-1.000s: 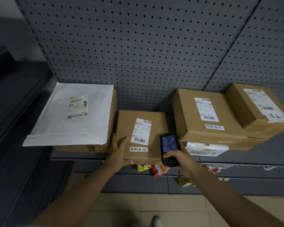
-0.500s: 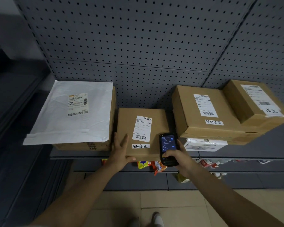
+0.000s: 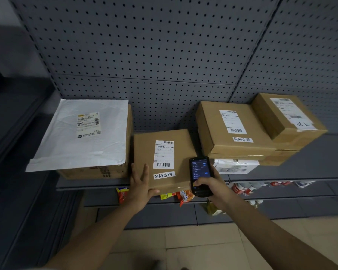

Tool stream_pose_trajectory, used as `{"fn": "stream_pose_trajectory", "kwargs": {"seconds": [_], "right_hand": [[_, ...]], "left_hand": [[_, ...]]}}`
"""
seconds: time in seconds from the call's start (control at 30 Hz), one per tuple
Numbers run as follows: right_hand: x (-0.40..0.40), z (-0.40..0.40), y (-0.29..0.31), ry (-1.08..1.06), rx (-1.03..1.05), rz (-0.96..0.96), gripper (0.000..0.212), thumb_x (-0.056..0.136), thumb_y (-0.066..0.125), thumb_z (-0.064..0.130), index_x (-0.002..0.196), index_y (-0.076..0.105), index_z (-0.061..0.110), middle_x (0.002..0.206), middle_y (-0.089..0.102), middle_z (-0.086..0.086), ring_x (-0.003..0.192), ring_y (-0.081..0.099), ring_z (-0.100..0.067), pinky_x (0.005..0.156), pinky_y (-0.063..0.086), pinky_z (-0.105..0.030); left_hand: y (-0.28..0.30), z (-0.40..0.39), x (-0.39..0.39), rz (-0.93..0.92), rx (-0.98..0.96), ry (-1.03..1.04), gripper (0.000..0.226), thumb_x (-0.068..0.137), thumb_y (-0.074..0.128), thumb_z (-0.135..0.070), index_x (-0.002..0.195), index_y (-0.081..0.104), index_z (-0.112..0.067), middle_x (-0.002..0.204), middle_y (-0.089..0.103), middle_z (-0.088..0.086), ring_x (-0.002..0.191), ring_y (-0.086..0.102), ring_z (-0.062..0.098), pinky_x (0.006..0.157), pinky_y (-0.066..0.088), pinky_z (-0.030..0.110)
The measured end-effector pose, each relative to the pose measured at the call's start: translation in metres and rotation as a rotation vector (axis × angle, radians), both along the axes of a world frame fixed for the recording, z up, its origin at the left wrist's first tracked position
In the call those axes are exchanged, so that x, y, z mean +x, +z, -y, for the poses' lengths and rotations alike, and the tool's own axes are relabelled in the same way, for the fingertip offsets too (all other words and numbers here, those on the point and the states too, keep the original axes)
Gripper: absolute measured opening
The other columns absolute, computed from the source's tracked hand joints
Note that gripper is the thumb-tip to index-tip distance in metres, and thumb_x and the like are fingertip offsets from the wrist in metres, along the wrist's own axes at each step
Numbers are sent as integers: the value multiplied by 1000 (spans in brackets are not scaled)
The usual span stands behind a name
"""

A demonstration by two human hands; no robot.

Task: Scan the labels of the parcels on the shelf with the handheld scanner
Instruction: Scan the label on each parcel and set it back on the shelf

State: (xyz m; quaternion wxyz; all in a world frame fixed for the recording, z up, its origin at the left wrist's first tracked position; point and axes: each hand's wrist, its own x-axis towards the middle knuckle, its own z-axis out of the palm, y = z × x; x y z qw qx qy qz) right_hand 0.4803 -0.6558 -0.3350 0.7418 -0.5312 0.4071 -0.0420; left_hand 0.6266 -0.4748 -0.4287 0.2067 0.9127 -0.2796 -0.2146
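A flat brown parcel [image 3: 176, 145] with a white barcode label [image 3: 164, 155] lies at the middle of the grey shelf [image 3: 310, 168]. My left hand [image 3: 141, 185] holds its front left corner, fingers laid on top and thumb under the edge. My right hand [image 3: 209, 186] grips a black handheld scanner [image 3: 200, 175] with a lit screen, just right of that label. A white mailer bag [image 3: 80, 137] with a label lies on a brown box [image 3: 98, 172] at the left. Two labelled brown boxes, one large [image 3: 230, 129] and one small [image 3: 287, 117], are stacked at the right.
A grey pegboard wall [image 3: 164, 55] backs the shelf. A white packet [image 3: 235, 166] lies under the right stack. Snack packets [image 3: 184, 196] and bottles [image 3: 246, 189] sit on the lower shelf. Beige floor tiles [image 3: 203, 246] lie below, dark shelving [image 3: 18, 133] to the left.
The view has shifted slightly. My left hand has slid a little further onto the middle parcel's corner. The scanner stays beside the label.
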Motion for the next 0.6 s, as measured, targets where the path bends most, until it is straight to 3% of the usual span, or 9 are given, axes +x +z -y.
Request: {"fn": "stream_pose_trajectory", "kwargs": {"seconds": [0.13,0.23,0.37,0.43,0.6], "right_hand": [[-14,-3,5,21,-3,17,62,71,66,-11,122,53,22,109,64,-13,97,62,-30,78,53,-45],[-24,-5,13,34,1,63,64,70,67,-12,120,53,26,107,66,-9,99,62,-28,76,53,-40],[-45,-6,28,82,-3,106,57,76,62,-13,112,55,30,107,66,-8,100,62,-26,85,53,-43],[-57,-8,37,114,-4,120,61,76,63,-12,120,54,28,111,65,-8,104,61,-27,89,52,-43],[-84,-15,67,167,40,211,64,67,65,-8,117,55,30,113,65,-11,104,60,-28,81,53,-39]], "left_hand": [[3,-5,-18,156,-6,10,100,89,58,-43,149,-18,-18,152,-32,19,146,-4,37,116,23,43],[5,-10,-30,312,-80,0,106,82,68,-41,150,-12,-25,155,-18,25,143,11,44,110,32,48],[14,-16,-47,432,-103,-12,109,72,78,-39,150,4,-22,152,-5,32,135,28,52,101,41,53],[22,-18,-57,484,-116,1,110,70,79,-39,150,6,-19,152,-5,30,134,29,53,100,40,54],[50,-18,-82,609,-149,33,108,72,79,-34,151,7,-13,151,-8,34,136,22,54,103,29,52]]}}
